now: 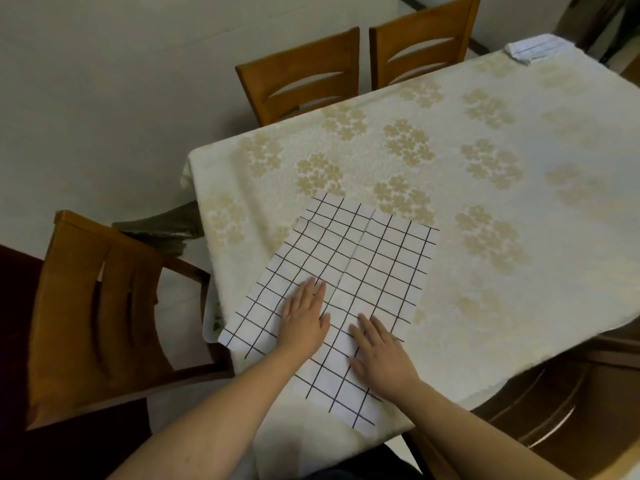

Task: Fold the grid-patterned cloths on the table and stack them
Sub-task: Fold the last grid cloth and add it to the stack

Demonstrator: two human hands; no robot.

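Pale wall behind; bench draped in a cream tablecloth with tan flower clusters. Three wooden chairs around it: two tucked in along the far-left side, one at the near-left corner. Grid-patterned cloth, white with black lines, spread flat at the near-left corner of the bench, a crease down its middle, one corner reaching over the bench edge. Left hand flat on the cloth, fingers straight and together, palm down, grasping nothing. Right hand likewise flat on the cloth just beside it, fingers extended, released. Small folded white cloth at the far corner of the bench, well apart.
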